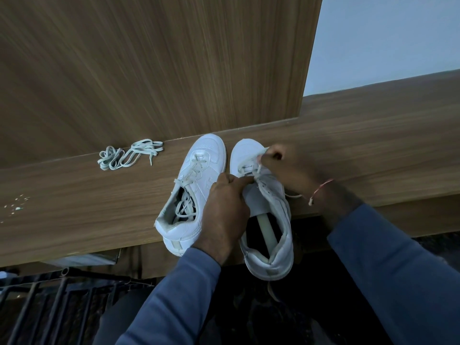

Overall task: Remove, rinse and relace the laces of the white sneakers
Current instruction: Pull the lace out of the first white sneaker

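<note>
Nearest to me, two soft blue fabric sleeves reach forward above a dark metal railing of thin bars. The left hand lies knuckles up with its fingers curled, and its grip pinches the upper of the right-hand white sneaker beside the tongue. This is a low shoe of smooth, leather-like material with a padded collar. Its heel hangs out past the front edge of the brown wood-grain surface, and its long axis runs away from the person with the rounded toe pointing at the back panel. The right hand has a thin red thread bracelet at the wrist. It is bent over the toe end, and its grip is closed in a pinch on the flat off-white lace threaded through that shoe's lowest eyelets. Just beside it, nearly touching, the left-hand white sneaker rests on the surface pointing the same way and tilted slightly to the right. It is laced up the front, with the lace ends bundled inside its opening. Small pale crumbs dot the surface at far left. Farther back and well apart from both shoes, a loose tangle of flat pale laces lies against the foot of the upright streaky wooden panel. A plain pale wall shows to its right.
</note>
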Demonstrator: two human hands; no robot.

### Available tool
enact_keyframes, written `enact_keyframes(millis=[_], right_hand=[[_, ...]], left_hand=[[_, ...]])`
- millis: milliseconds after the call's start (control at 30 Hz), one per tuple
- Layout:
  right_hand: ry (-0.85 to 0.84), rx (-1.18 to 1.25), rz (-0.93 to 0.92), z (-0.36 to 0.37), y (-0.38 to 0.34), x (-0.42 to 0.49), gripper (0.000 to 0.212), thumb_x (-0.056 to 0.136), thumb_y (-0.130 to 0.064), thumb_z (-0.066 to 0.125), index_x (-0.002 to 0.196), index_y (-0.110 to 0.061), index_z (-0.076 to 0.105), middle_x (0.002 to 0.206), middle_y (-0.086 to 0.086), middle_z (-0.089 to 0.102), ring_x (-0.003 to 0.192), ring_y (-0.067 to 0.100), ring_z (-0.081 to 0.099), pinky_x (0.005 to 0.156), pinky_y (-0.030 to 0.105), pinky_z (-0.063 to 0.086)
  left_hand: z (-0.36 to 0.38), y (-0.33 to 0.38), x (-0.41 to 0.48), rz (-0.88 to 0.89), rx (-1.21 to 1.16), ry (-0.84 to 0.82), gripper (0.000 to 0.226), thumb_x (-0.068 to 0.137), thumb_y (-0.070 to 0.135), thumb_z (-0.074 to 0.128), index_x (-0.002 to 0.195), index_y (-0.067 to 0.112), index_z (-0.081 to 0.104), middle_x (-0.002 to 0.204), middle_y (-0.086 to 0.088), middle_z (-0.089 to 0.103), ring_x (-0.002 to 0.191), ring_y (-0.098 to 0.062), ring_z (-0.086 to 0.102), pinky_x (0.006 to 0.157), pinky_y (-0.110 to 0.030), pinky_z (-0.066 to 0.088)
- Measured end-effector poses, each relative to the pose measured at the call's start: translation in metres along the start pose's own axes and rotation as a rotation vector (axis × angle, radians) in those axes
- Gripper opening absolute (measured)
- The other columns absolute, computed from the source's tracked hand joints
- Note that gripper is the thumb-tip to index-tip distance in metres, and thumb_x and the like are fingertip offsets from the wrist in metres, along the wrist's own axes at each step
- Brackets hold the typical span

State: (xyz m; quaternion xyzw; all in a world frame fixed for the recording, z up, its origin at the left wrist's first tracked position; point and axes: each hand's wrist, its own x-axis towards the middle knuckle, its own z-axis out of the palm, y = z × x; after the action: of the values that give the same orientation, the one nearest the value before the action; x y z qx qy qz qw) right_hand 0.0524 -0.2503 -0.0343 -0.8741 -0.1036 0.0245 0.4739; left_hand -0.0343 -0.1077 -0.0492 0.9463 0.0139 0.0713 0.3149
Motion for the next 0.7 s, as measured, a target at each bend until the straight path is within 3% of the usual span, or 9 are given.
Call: enact_keyframes(millis=[100, 200, 267, 300, 400, 467, 500, 600, 700], right_hand=[[0.273, 0.169, 0.132, -0.009, -0.002, 0.004, 0.025, 0.093, -0.029, 0.061, 0.072, -0.014, 0.065, 0.062, -0.006, 0.059, 0.051, -0.003, 0.05, 0.054, 0.016, 0.039], [0.029, 0.162, 0.201, -0.01, -0.004, -0.006, 0.029, 0.089, -0.04, 0.065, 0.072, -0.017, 0.065, 0.063, -0.005, 0.058, 0.055, 0.004, 0.049, 0.057, 0.023, 0.039], [-0.143, 0.031, 0.12, -0.001, -0.004, -0.013, 0.031, 0.086, -0.037, 0.071, 0.073, -0.009, 0.065, 0.063, -0.001, 0.057, 0.056, 0.006, 0.048, 0.056, 0.023, 0.038], [-0.137, 0.013, 0.052, 0.001, -0.005, -0.014, 0.031, 0.086, -0.032, 0.072, 0.073, -0.005, 0.064, 0.062, 0.0, 0.055, 0.054, 0.005, 0.047, 0.056, 0.022, 0.038], [0.198, 0.136, 0.027, -0.007, -0.01, -0.002, 0.026, 0.09, -0.026, 0.067, 0.076, -0.005, 0.065, 0.061, 0.002, 0.058, 0.049, 0.002, 0.048, 0.048, 0.013, 0.037], [0.419, 0.372, 0.146, -0.022, -0.005, 0.01, 0.025, 0.092, -0.027, 0.065, 0.071, -0.011, 0.065, 0.061, 0.004, 0.061, 0.049, 0.005, 0.052, 0.051, 0.018, 0.042], [0.419, 0.426, 0.209, -0.025, 0.0, 0.013, 0.027, 0.091, -0.031, 0.065, 0.069, -0.015, 0.065, 0.061, 0.003, 0.061, 0.051, 0.008, 0.054, 0.056, 0.023, 0.045], [0.058, 0.25, 0.259, -0.012, 0.014, 0.002, 0.032, 0.083, -0.048, 0.07, 0.072, -0.018, 0.068, 0.061, -0.002, 0.065, 0.059, 0.012, 0.058, 0.065, 0.033, 0.049], [-0.123, 0.162, 0.096, 0.011, 0.014, -0.009, 0.017, 0.083, -0.033, 0.075, 0.074, -0.021, 0.067, 0.062, -0.009, 0.063, 0.056, -0.001, 0.054, 0.062, 0.022, 0.043]], left_hand=[[0.0, -0.002, 0.0, -0.002, -0.011, 0.01, 0.052, 0.086, -0.005, 0.042, 0.126, 0.022, 0.063, 0.112, -0.007, 0.051, 0.106, -0.027, 0.053, 0.091, -0.035, 0.046], [0.0, -0.003, 0.001, 0.001, -0.02, 0.011, 0.05, 0.086, -0.005, 0.043, 0.123, 0.021, 0.064, 0.111, -0.008, 0.052, 0.105, -0.028, 0.053, 0.09, -0.037, 0.046], [0.0, -0.002, 0.0, 0.008, -0.021, 0.014, 0.051, 0.085, -0.005, 0.043, 0.122, 0.021, 0.065, 0.109, -0.009, 0.052, 0.103, -0.029, 0.053, 0.089, -0.038, 0.047], [0.001, -0.003, 0.0, 0.01, -0.019, 0.015, 0.052, 0.084, -0.006, 0.043, 0.123, 0.021, 0.064, 0.109, -0.009, 0.052, 0.103, -0.029, 0.053, 0.088, -0.038, 0.047], [0.001, -0.003, 0.0, 0.0, -0.02, 0.016, 0.054, 0.083, -0.008, 0.042, 0.125, 0.02, 0.063, 0.111, -0.008, 0.052, 0.105, -0.028, 0.053, 0.089, -0.036, 0.046], [0.001, -0.003, -0.001, 0.006, -0.024, 0.014, 0.054, 0.084, -0.008, 0.042, 0.125, 0.02, 0.063, 0.113, -0.007, 0.052, 0.106, -0.027, 0.052, 0.091, -0.037, 0.046], [0.001, -0.003, -0.001, 0.011, -0.027, 0.016, 0.053, 0.084, -0.007, 0.042, 0.124, 0.021, 0.063, 0.113, -0.007, 0.052, 0.107, -0.027, 0.052, 0.092, -0.037, 0.046], [0.001, -0.004, -0.001, 0.015, -0.027, 0.018, 0.053, 0.083, -0.007, 0.042, 0.122, 0.021, 0.064, 0.111, -0.007, 0.052, 0.106, -0.028, 0.053, 0.091, -0.038, 0.046], [0.002, -0.004, 0.0, 0.019, -0.017, 0.023, 0.053, 0.082, -0.008, 0.042, 0.121, 0.02, 0.065, 0.109, -0.008, 0.052, 0.103, -0.03, 0.053, 0.089, -0.037, 0.045]])
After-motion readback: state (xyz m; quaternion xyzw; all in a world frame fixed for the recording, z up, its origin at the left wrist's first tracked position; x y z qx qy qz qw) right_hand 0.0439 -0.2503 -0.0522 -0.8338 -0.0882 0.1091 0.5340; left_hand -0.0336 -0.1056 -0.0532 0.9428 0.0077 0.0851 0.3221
